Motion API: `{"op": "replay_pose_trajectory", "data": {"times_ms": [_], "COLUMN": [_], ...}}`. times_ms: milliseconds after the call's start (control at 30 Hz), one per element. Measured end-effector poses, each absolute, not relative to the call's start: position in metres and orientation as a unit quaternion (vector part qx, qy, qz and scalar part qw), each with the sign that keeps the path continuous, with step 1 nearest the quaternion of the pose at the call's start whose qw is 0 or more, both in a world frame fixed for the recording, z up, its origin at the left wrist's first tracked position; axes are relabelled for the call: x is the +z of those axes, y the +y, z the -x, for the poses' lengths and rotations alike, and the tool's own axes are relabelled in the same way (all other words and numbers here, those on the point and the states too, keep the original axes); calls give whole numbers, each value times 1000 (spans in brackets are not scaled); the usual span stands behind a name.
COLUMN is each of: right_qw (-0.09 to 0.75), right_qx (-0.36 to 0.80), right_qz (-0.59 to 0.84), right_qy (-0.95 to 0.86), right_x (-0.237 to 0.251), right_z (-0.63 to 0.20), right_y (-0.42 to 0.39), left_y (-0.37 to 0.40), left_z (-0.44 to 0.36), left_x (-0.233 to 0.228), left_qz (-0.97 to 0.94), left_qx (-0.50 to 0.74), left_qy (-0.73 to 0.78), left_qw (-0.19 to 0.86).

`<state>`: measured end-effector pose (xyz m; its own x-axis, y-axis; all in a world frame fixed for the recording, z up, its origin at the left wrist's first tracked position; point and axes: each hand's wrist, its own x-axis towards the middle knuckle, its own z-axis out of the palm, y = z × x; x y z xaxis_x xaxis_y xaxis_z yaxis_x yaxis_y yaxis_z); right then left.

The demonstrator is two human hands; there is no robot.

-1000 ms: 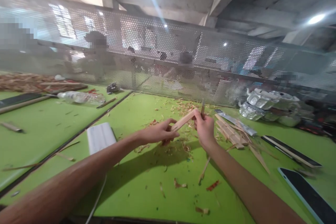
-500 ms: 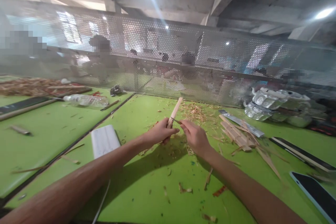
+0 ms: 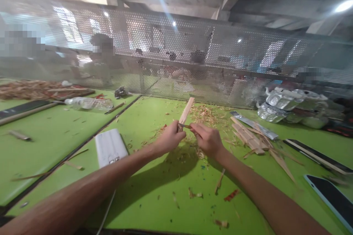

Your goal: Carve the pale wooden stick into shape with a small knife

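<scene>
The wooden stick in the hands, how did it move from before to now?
The wooden stick swung from lying slantwise between both hands to standing up, tip away. The right hand let go of its far end and now presses a small blade against it beside the left hand. The left hand kept gripping; the strip pile stayed.

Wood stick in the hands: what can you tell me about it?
The stick is a flat, pale strip of bare wood. It tilts up and away, its top end free in the air. The left hand grips its lower end, and the right hand presses a small thin tool against it there. Shavings lie behind.
</scene>
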<state>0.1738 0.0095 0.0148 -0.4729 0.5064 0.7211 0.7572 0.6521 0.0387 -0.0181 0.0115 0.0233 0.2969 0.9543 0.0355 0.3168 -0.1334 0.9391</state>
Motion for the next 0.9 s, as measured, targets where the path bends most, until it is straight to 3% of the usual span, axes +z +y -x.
{"op": "replay_pose_trajectory", "data": {"times_ms": [333, 600, 767, 900], "right_qw": [351, 407, 448, 388], "right_qx": [-120, -125, -61, 23], "right_qz": [434, 651, 565, 470], "right_qy": [-821, -629, -690, -793], "right_x": [18, 25, 26, 22], "right_z": [-190, -280, -258, -205], "right_y": [27, 65, 56, 30], "left_y": [15, -4, 10, 21], "left_z": [20, 18, 26, 31], "left_x": [23, 32, 22, 14], "left_qz": [-704, -706, -599, -556], "left_qx": [281, 211, 260, 278], "left_qy": [495, 439, 371, 327], "left_qw": [424, 513, 660, 712]}}
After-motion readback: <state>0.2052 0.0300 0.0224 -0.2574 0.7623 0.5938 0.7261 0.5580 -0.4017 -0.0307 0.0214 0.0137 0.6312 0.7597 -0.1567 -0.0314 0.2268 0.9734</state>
